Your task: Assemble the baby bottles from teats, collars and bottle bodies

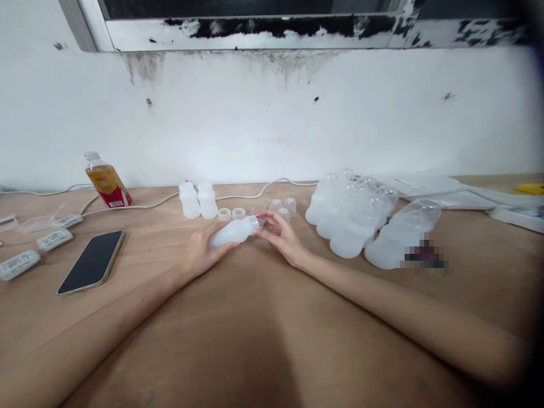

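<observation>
My left hand (199,252) is wrapped round a white translucent plastic bottle (232,232) that lies tilted, neck to the right, just above the wooden table (255,340). My right hand (280,232) pinches at the bottle's neck, fingers closed on a small clear part there that I cannot make out. Just behind stand two upright bottles (198,199), two white screw rings (231,214) and three clear caps (284,207).
A heap of several assembled bottles (361,218) lies at the right. A phone (91,262) lies face up at the left, with small white devices (54,238), a drink bottle (106,180) and a white cable (148,203). Papers (437,187) lie at the far right by the wall.
</observation>
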The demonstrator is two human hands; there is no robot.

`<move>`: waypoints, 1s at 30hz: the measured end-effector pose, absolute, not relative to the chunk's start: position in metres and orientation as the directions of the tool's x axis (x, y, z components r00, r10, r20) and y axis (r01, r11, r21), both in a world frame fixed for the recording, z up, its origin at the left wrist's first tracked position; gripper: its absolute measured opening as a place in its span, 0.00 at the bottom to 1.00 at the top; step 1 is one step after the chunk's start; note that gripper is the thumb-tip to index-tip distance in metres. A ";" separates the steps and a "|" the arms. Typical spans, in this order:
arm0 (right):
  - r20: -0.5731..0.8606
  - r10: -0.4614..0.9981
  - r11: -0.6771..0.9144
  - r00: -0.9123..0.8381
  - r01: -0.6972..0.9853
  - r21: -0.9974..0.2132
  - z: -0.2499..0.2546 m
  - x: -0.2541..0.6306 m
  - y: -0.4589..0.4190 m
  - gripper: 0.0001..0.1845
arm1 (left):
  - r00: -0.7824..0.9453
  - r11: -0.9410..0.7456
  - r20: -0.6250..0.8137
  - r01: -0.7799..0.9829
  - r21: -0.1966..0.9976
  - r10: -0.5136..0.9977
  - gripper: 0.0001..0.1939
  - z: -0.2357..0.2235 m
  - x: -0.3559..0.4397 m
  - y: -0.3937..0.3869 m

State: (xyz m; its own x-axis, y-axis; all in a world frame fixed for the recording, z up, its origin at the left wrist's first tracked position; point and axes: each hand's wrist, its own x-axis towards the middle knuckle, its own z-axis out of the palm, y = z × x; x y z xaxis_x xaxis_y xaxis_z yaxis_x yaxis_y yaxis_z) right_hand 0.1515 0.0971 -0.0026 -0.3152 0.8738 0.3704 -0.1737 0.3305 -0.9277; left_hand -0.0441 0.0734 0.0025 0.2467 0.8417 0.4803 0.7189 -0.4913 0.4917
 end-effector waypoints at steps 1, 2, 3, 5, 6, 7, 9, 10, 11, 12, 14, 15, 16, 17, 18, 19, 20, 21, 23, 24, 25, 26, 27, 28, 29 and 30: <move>0.387 0.857 0.357 -0.340 -0.150 -0.922 -0.002 0.154 0.098 0.18 | 0.248 -0.486 0.471 0.721 0.494 0.846 0.23 0.002 -0.045 0.074; 0.395 0.840 0.375 -0.371 -0.128 -0.918 -0.002 0.156 0.099 0.20 | 0.252 -0.486 0.465 0.719 0.497 0.849 0.24 0.002 -0.045 0.074; 0.398 0.826 0.389 -0.399 -0.108 -0.915 -0.001 0.159 0.100 0.21 | 0.259 -0.490 0.461 0.712 0.503 0.849 0.24 0.001 -0.046 0.075; 0.398 0.803 0.414 -0.443 -0.065 -0.908 0.000 0.163 0.102 0.21 | 0.275 -0.501 0.452 0.690 0.522 0.849 0.24 0.000 -0.046 0.075; 0.395 0.796 0.426 -0.459 -0.040 -0.904 0.001 0.165 0.102 0.21 | 0.281 -0.506 0.448 0.679 0.531 0.848 0.24 -0.001 -0.046 0.076; 0.392 0.791 0.437 -0.470 -0.014 -0.899 0.002 0.166 0.102 0.20 | 0.286 -0.510 0.447 0.670 0.539 0.848 0.24 -0.001 -0.047 0.076; 0.397 0.786 0.463 -0.474 0.027 -0.886 0.003 0.167 0.103 0.21 | 0.290 -0.518 0.453 0.666 0.537 0.843 0.23 -0.002 -0.046 0.075; 0.398 0.786 0.473 -0.473 0.047 -0.880 0.004 0.168 0.103 0.21 | 0.290 -0.522 0.461 0.672 0.526 0.839 0.23 -0.002 -0.046 0.075; 0.395 0.790 0.478 -0.469 0.067 -0.876 0.004 0.168 0.104 0.21 | 0.291 -0.527 0.472 0.680 0.510 0.832 0.24 -0.002 -0.046 0.074; 0.388 0.798 0.475 -0.461 0.085 -0.876 0.004 0.168 0.104 0.21 | 0.292 -0.533 0.486 0.691 0.489 0.824 0.24 -0.002 -0.046 0.073; 0.371 0.823 0.459 -0.430 0.119 -0.881 0.002 0.166 0.105 0.20 | 0.296 -0.549 0.526 0.717 0.429 0.797 0.24 -0.002 -0.046 0.072; 0.360 0.838 0.446 -0.411 0.135 -0.885 0.001 0.165 0.105 0.19 | 0.300 -0.558 0.550 0.732 0.392 0.780 0.24 -0.002 -0.046 0.072; 0.348 0.851 0.431 -0.393 0.146 -0.890 0.000 0.163 0.105 0.18 | 0.304 -0.563 0.572 0.748 0.352 0.762 0.24 -0.003 -0.047 0.072; 0.336 0.862 0.417 -0.380 0.152 -0.896 -0.001 0.161 0.105 0.17 | 0.306 -0.563 0.594 0.765 0.312 0.744 0.24 -0.003 -0.047 0.072; 0.323 0.869 0.403 -0.375 0.157 -0.902 -0.002 0.159 0.105 0.17 | 0.311 -0.561 0.609 0.781 0.274 0.730 0.24 -0.004 -0.047 0.072; 0.311 0.873 0.392 -0.375 0.162 -0.906 -0.002 0.158 0.104 0.16 | 0.318 -0.560 0.621 0.793 0.240 0.717 0.23 -0.004 -0.047 0.072; 0.302 0.875 0.386 -0.379 0.168 -0.907 -0.001 0.157 0.102 0.16 | 0.324 -0.559 0.629 0.801 0.215 0.706 0.23 -0.004 -0.048 0.072; 0.299 0.873 0.390 -0.385 0.181 -0.903 0.000 0.156 0.101 0.16 | 0.327 -0.560 0.633 0.803 0.205 0.701 0.22 -0.003 -0.048 0.073; 0.316 0.856 0.432 -0.410 0.230 -0.872 0.003 0.157 0.098 0.16 | 0.328 -0.572 0.617 0.783 0.247 0.715 0.23 -0.002 -0.048 0.073; 0.336 0.834 0.476 -0.437 0.262 -0.840 0.005 0.159 0.097 0.17 | 0.323 -0.576 0.596 0.761 0.299 0.735 0.24 -0.001 -0.048 0.074; 0.367 0.800 0.537 -0.475 0.293 -0.791 0.007 0.161 0.096 0.19 | 0.315 -0.577 0.569 0.731 0.366 0.760 0.24 0.000 -0.048 0.074; 0.408 0.750 0.612 -0.520 0.315 -0.725 0.008 0.163 0.096 0.20 | 0.313 -0.573 0.533 0.694 0.436 0.786 0.25 0.001 -0.048 0.075; 0.451 0.691 0.689 -0.565 0.326 -0.647 0.008 0.166 0.096 0.22 | 0.321 -0.566 0.494 0.654 0.501 0.808 0.25 0.003 -0.048 0.076; 0.496 0.627 0.758 -0.600 0.324 -0.566 0.008 0.168 0.096 0.23 | 0.335 -0.558 0.457 0.616 0.556 0.824 0.24 0.004 -0.049 0.076; 0.538 0.569 0.811 -0.622 0.316 -0.492 0.007 0.169 0.097 0.22 | 0.352 -0.550 0.424 0.584 0.597 0.835 0.24 0.005 -0.050 0.077; 0.580 0.521 0.849 -0.626 0.308 -0.430 0.006 0.170 0.098 0.21 | 0.373 -0.542 0.394 0.560 0.627 0.840 0.24 0.005 -0.050 0.078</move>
